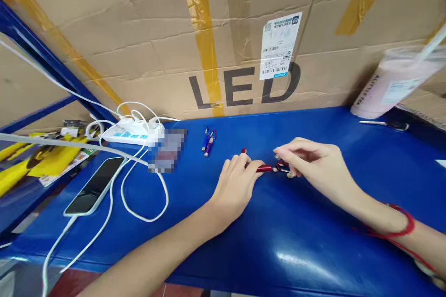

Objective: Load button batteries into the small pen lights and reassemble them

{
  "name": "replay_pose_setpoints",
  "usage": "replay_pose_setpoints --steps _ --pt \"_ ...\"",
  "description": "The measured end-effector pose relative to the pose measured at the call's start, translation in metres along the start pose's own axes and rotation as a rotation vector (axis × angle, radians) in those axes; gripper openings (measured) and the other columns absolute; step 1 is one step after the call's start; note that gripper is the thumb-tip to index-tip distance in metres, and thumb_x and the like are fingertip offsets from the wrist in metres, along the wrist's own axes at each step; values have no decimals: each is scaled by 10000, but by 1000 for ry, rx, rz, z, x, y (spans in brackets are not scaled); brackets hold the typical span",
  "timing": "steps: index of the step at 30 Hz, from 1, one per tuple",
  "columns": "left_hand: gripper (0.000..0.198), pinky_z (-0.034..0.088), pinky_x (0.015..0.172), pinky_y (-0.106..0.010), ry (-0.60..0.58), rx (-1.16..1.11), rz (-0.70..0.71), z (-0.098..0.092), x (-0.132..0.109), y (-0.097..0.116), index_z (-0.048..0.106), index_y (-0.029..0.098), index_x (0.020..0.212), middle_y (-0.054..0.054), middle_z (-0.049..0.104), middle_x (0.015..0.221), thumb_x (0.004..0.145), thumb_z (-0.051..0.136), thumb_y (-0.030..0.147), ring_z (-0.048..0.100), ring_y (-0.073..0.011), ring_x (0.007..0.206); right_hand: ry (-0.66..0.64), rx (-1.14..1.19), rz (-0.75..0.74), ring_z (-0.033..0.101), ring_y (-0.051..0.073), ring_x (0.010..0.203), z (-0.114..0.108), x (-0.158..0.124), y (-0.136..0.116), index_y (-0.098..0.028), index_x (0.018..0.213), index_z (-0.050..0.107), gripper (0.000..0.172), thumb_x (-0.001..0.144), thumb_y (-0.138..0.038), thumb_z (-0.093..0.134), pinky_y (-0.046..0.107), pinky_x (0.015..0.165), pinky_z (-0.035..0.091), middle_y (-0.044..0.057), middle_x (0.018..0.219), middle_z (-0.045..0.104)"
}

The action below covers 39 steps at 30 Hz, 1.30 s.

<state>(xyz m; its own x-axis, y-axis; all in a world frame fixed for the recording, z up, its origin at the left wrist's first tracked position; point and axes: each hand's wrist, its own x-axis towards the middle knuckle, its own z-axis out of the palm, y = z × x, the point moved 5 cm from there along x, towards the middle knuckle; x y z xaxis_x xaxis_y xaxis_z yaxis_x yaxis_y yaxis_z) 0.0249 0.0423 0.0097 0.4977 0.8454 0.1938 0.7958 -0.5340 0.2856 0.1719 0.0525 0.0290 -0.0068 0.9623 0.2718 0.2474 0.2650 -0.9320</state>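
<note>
My left hand (236, 184) rests on the blue table (278, 241), fingers closed around a small red pen-like torch (264, 168) lying on the surface. My right hand (313, 164) pinches a small red and silver clip part (283, 167) at the torch's right end. A second red piece (244, 151) peeks out just behind my left fingers. Two small blue and purple torches (208, 140) lie together further back to the left.
A white power strip (134, 133) with white cables and a charging phone (95, 185) sit at the left. A large cardboard box marked LED (244, 32) walls the back. A pink drink cup (390, 84) and a screwdriver (385, 124) lie at the right.
</note>
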Motion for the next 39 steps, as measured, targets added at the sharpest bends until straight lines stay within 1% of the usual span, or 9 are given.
replay_pose_setpoints --steps 7,13,20,24,27,30,32,34,39 --pt "287 352 735 -310 -20 -5 35 8 2 -6 559 245 1174 -40 549 960 931 407 263 479 -171 859 -11 -68 -86 455 18 400 3 -6 -4 -145 704 673 248 742 -390 648 135 382 385 0 621 552" --pt "310 356 744 -316 -44 14 45 11 2 -7 544 224 1208 -44 561 949 924 423 254 485 -176 849 68 -97 -124 449 22 387 -2 -2 -9 -143 689 664 257 736 -395 649 146 369 384 -1 602 547" --pt "307 353 714 -297 -35 50 72 8 2 -6 548 234 1204 -37 564 909 917 442 243 494 -170 832 101 -155 -169 451 27 393 -4 -2 -8 -148 696 666 257 742 -400 645 157 376 390 3 617 555" --pt "313 356 713 -293 -1 131 89 6 2 -5 532 241 1218 -39 565 900 927 417 234 503 -170 841 44 -253 -226 479 37 423 -4 0 -3 -157 735 677 266 776 -412 613 162 401 409 14 665 585" --pt "334 364 725 -308 63 242 41 1 3 -9 505 241 1250 -49 576 919 937 389 250 517 -182 853 -10 -444 -352 545 56 524 -3 1 -1 -187 787 700 253 810 -409 580 170 485 440 22 750 622" --pt "357 378 742 -316 113 263 -56 -4 6 -19 485 238 1268 -49 597 947 939 374 320 534 -187 861 -16 -617 -449 570 60 601 -3 2 2 -228 826 708 234 838 -401 551 179 566 441 1 803 637" --pt "367 386 774 -322 126 253 -118 -6 8 -27 474 222 1277 -55 606 995 949 344 322 541 -193 904 -12 -675 -453 560 51 592 -3 2 5 -244 825 705 236 847 -409 538 178 568 431 -16 809 638" --pt "370 389 816 -331 125 250 -163 -6 9 -34 461 198 1288 -69 601 1064 956 322 285 538 -202 968 -9 -721 -442 543 42 568 -3 2 8 -255 813 704 244 848 -424 531 174 546 415 -30 803 638" --pt "389 392 878 -363 60 242 -229 -2 10 -45 438 146 1309 -98 578 1146 946 314 214 527 -228 1049 -36 -818 -401 519 31 525 -3 5 13 -274 815 700 274 848 -468 509 168 503 385 -47 809 643"
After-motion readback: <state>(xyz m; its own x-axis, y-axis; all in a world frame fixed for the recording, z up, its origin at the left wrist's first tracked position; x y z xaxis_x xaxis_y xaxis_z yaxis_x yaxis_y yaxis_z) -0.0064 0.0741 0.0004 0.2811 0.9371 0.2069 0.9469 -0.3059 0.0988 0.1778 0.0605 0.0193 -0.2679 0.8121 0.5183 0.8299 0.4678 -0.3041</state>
